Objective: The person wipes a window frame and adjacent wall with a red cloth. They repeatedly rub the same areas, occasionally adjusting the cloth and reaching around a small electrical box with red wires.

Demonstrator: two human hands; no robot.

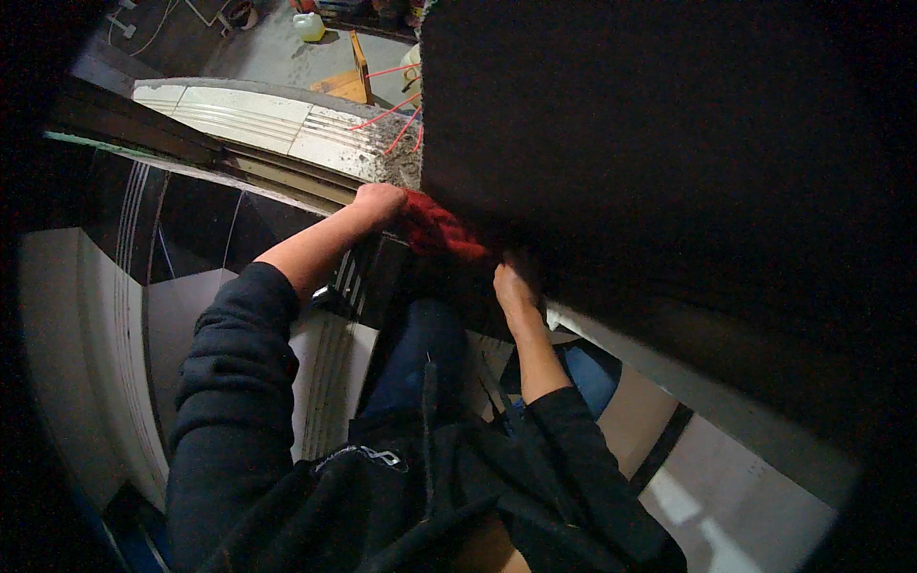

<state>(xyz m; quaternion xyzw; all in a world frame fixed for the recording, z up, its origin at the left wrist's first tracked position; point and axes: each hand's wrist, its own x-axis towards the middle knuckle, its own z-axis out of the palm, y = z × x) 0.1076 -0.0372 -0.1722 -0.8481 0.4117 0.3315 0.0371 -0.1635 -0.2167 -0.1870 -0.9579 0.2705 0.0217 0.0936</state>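
A red cloth is stretched between my two hands, slanting down to the right beside a large dark surface. My left hand is closed on its upper left end, at the corner of a ledge with white ribbed tiles. Lower down and slightly blurred, my right hand is at the cloth's other end, close to the dark surface; its fingers are partly in shadow. Grey debris and thin red strings lie on the ledge just above my left hand.
A large dark panel or wall fills the upper right. Light tiled steps with dark tile risers descend at the left. Beyond the ledge, a yellowish jug and an orange angled object stand on a grey floor.
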